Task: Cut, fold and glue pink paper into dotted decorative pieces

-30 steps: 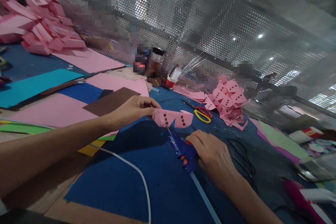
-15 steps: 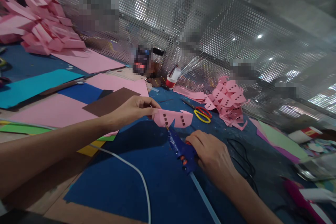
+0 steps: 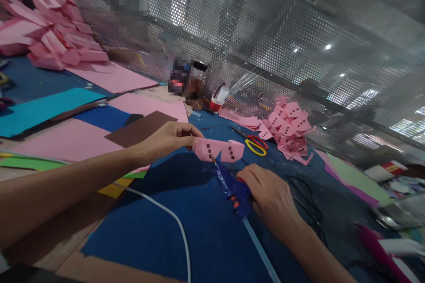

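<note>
Pinched by its left end, a pink paper cutout hangs from my left hand. It carries two short columns of dark squares and has a V-shaped notch in its lower edge. My right hand is wrapped round a blue hot glue gun, with a finger at its orange trigger. The gun's nozzle meets the cutout near its lower left squares; whether it touches, I cannot tell. A long translucent glue stick sticks out of the gun's rear.
Scissors with red and yellow handles lie beyond my right hand, beside a heap of dotted pink cutouts. A red and white cup stands farther back. A white cable crosses the blue table. Folded pink paper is piled far left.
The glue gun and my right hand have shifted slightly to the right, its tip moving a little along the cutout. My left hand and the cutout stay nearly still.
</note>
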A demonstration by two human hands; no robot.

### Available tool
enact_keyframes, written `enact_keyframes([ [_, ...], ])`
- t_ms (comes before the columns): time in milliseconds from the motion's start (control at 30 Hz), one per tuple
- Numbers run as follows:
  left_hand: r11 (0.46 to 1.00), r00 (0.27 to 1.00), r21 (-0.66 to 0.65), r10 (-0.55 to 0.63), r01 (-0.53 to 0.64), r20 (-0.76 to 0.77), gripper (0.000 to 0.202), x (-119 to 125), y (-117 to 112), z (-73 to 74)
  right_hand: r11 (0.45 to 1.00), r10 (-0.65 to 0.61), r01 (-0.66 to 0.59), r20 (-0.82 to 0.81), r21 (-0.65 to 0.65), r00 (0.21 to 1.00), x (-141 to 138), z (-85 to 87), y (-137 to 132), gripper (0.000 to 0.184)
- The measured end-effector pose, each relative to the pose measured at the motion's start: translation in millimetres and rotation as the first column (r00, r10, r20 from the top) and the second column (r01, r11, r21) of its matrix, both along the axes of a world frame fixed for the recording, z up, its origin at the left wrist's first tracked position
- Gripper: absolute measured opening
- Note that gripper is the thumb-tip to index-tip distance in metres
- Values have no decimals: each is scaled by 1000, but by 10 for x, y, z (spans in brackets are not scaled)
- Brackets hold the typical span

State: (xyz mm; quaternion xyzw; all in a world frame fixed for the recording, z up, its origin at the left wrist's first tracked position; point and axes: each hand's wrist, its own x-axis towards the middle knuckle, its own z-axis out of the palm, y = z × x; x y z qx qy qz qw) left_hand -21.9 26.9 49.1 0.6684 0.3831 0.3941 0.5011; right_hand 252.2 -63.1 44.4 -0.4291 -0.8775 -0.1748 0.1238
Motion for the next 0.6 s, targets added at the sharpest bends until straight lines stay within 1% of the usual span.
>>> enact_keyframes([
  [133, 1000, 1000, -9, -3, 3, 8, 12, 9, 0, 11, 1000, -18, 18, -1, 13, 1000, 10, -3, 11, 17],
  [333, 1000, 1000, -9, -13, 13, 28, 11, 6, 13, -14, 1000, -6, 6, -4, 20, 1000, 0, -3, 17, 22],
  [600, 1000, 999, 2, -22, 22, 37, 11, 1, 15, -19, 1000, -6, 6, 2, 17, 1000, 4, -16, 11, 21],
])
